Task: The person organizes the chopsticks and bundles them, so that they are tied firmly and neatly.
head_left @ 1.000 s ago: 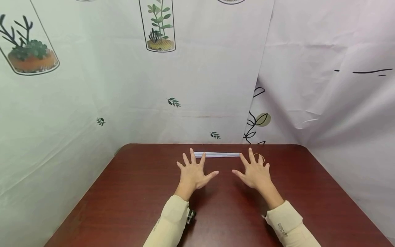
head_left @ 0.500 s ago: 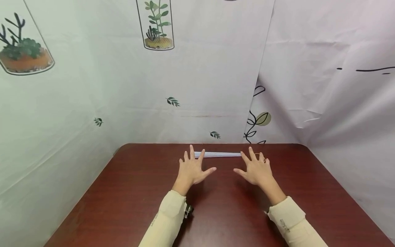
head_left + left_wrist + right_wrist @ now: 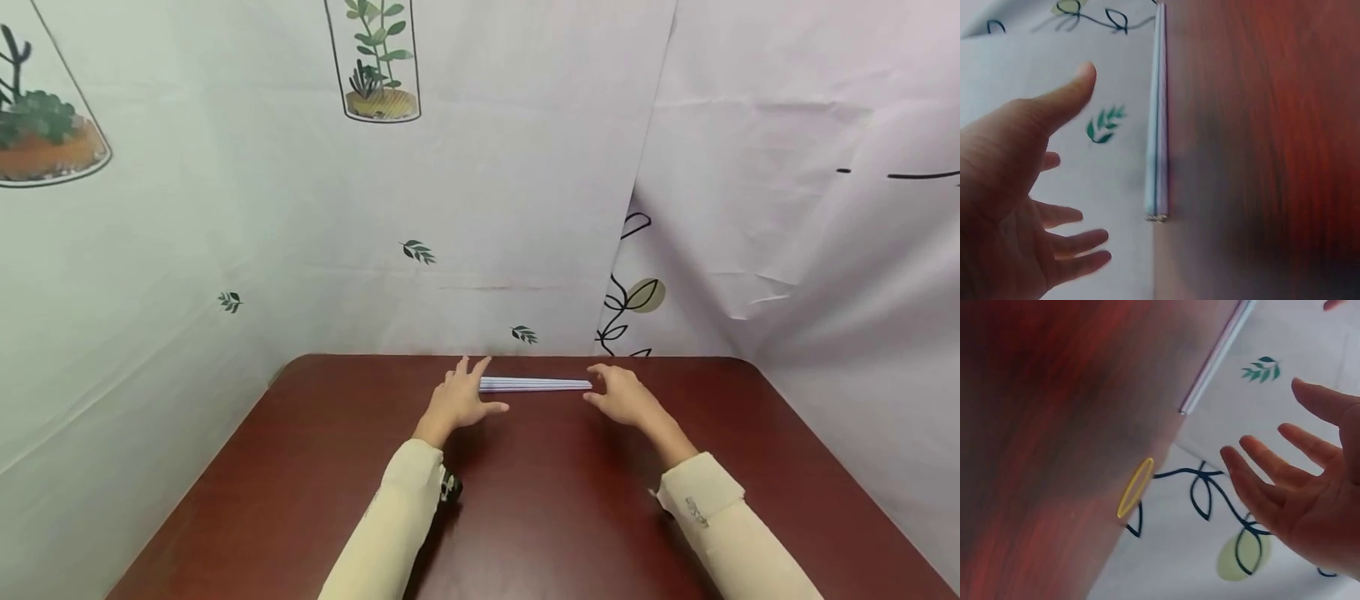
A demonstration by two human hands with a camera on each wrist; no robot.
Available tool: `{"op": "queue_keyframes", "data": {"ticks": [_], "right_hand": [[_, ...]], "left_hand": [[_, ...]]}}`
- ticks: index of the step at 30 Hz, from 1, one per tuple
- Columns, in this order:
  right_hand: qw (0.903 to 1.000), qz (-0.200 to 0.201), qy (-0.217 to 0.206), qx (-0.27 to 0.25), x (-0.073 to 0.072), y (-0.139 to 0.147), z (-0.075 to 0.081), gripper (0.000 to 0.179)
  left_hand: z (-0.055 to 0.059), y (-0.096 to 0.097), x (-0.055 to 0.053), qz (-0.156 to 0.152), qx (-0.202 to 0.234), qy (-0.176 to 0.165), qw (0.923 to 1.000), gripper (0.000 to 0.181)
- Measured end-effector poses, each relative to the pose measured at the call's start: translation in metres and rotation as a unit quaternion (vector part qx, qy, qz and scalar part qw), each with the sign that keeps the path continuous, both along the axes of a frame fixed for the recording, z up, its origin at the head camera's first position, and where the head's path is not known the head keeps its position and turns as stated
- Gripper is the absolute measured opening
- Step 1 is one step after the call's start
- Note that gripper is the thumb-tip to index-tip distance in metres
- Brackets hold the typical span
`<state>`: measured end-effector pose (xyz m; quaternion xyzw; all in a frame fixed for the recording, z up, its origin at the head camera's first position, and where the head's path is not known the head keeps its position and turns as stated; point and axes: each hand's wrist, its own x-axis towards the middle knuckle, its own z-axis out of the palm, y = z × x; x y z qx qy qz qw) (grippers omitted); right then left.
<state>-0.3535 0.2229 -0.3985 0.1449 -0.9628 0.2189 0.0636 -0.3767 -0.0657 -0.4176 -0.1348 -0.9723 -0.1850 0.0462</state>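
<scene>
Long thin pale blue and lilac sticks (image 3: 534,384) lie side by side near the table's far edge; their exact kind is not clear. My left hand (image 3: 456,402), fingers spread, is by their left end and hides part of it in the head view. Close to the other end is my right hand (image 3: 626,397), its fingers slightly bent and holding nothing. The left wrist view shows the sticks (image 3: 1157,112) apart from the hand. A yellow rubber band (image 3: 1150,462) lies beyond the sticks' right end in the right wrist view; the right hand hides it in the head view.
The dark red wooden table (image 3: 525,517) reaches back to a white cloth backdrop (image 3: 495,192) printed with plants and leaves. More cloth hangs along both sides. A small dark device (image 3: 451,486) sits under the left sleeve's cuff.
Both hands have moved slightly outward and toward the sticks, and their fingers are now less spread and tilted down. The head view has shifted a little. The sticks stay in place.
</scene>
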Motion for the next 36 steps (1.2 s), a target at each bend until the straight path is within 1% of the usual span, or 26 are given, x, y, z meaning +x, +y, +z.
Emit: {"op": "queue_keyframes", "data": {"ticks": [3,4,6,8,10,12,14,16,19,22,24,27,31,36], "right_hand": [[0.9983,0.001,-0.028,-0.051,-0.012,0.000,-0.005,0.044],[0.9969,-0.008,-0.039,-0.068,-0.016,0.000,-0.007,0.043],[0.9939,-0.035,-0.049,-0.092,-0.025,-0.001,-0.012,0.044],[0.9886,-0.066,-0.062,-0.121,-0.033,-0.001,-0.018,0.044],[0.9814,-0.097,-0.078,-0.146,-0.040,0.000,-0.023,0.045],[0.9744,-0.116,-0.094,-0.168,-0.046,0.002,-0.027,0.045],[0.9705,-0.124,-0.107,-0.177,-0.049,0.002,-0.029,0.045],[0.9690,-0.124,-0.114,-0.181,-0.052,0.001,-0.029,0.044],[0.9715,-0.119,-0.111,-0.172,-0.056,-0.004,-0.027,0.044],[0.9732,-0.121,-0.102,-0.167,-0.060,-0.006,-0.028,0.040],[0.9752,-0.120,-0.091,-0.162,-0.061,-0.005,-0.029,0.037],[0.9783,-0.109,-0.079,-0.157,-0.063,0.000,-0.033,0.029],[0.9796,-0.088,-0.083,-0.160,-0.066,0.009,-0.041,0.024],[0.9846,-0.055,-0.091,-0.139,-0.070,0.013,-0.047,0.020]], "left_hand": [[-0.007,-0.003,-0.011,0.007,0.054,-0.014,0.9984,0.084],[-0.010,-0.005,-0.015,0.009,0.070,-0.022,0.9973,0.083],[-0.016,-0.008,-0.021,0.015,0.100,-0.036,0.9942,0.083],[-0.022,-0.011,-0.027,0.022,0.125,-0.039,0.9912,0.083],[-0.026,-0.014,-0.031,0.031,0.143,-0.036,0.9885,0.082],[-0.030,-0.016,-0.035,0.041,0.155,-0.025,0.9867,0.081],[-0.034,-0.018,-0.039,0.041,0.166,-0.013,0.9851,0.078],[-0.037,-0.021,-0.042,0.042,0.176,-0.005,0.9835,0.076],[-0.037,-0.023,-0.046,0.046,0.196,-0.004,0.9795,0.072],[-0.034,-0.022,-0.045,0.055,0.211,-0.013,0.9760,0.066],[-0.032,-0.021,-0.045,0.055,0.211,-0.012,0.9758,0.060],[-0.033,-0.019,-0.045,0.059,0.206,-0.016,0.9765,0.050],[-0.036,-0.016,-0.047,0.056,0.186,-0.029,0.9805,0.040],[-0.041,-0.015,-0.053,0.010,0.126,-0.039,0.9912,0.035]]}}
